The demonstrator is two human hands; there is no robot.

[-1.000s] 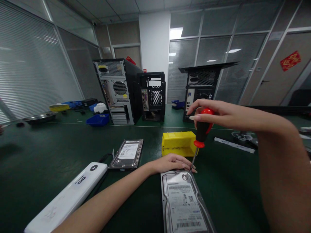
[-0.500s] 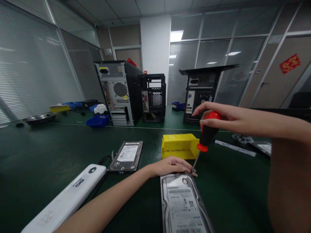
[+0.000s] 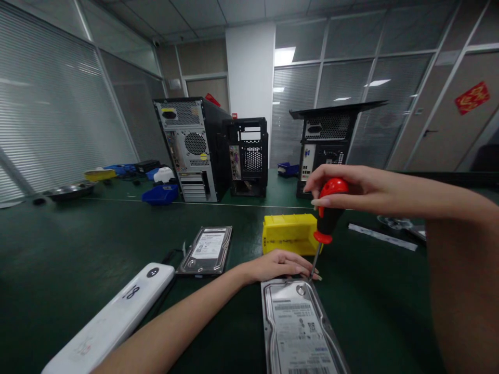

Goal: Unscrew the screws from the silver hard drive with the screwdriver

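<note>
**Screw at the drive's far corner**

Right hand (image 3: 351, 189) is wrapped around the red-and-black screwdriver (image 3: 327, 218), tip on the silver hard drive (image 3: 300, 327)'s far right corner. Left hand (image 3: 283, 265) lies flat on that far edge, holding nothing. Keep the shaft vertical, press down. The handle was tilted further right a moment ago.

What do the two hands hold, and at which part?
The right hand grips the screwdriver at the top of its handle. The left hand holds nothing; it rests on the far end of the drive.
</note>
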